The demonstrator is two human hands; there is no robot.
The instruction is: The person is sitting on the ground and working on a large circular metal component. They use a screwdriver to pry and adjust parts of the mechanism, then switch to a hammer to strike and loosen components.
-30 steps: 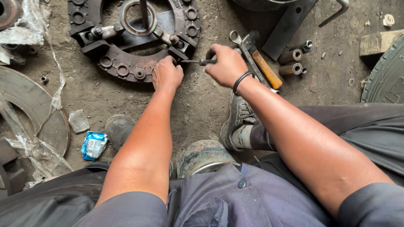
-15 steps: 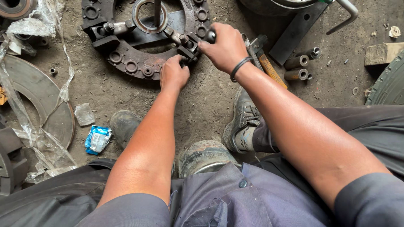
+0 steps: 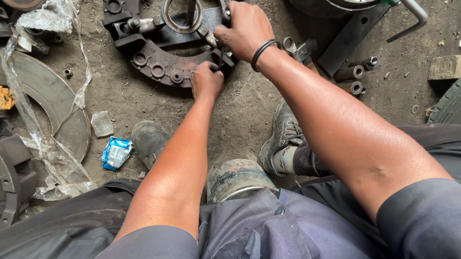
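Single head cam, looking steeply down, sitting close over both arms and lap, facing the dirt floor [image 3: 241, 119] ahead.

Vehicle workshop: dirt floor [image 3: 139, 98], clutch plate [image 3: 161, 66], tyre [image 3: 459, 101].

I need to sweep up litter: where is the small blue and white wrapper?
In the head view the blue and white wrapper lies on the dirt floor at lower left, just left of the dark shoe and below the round metal disc.
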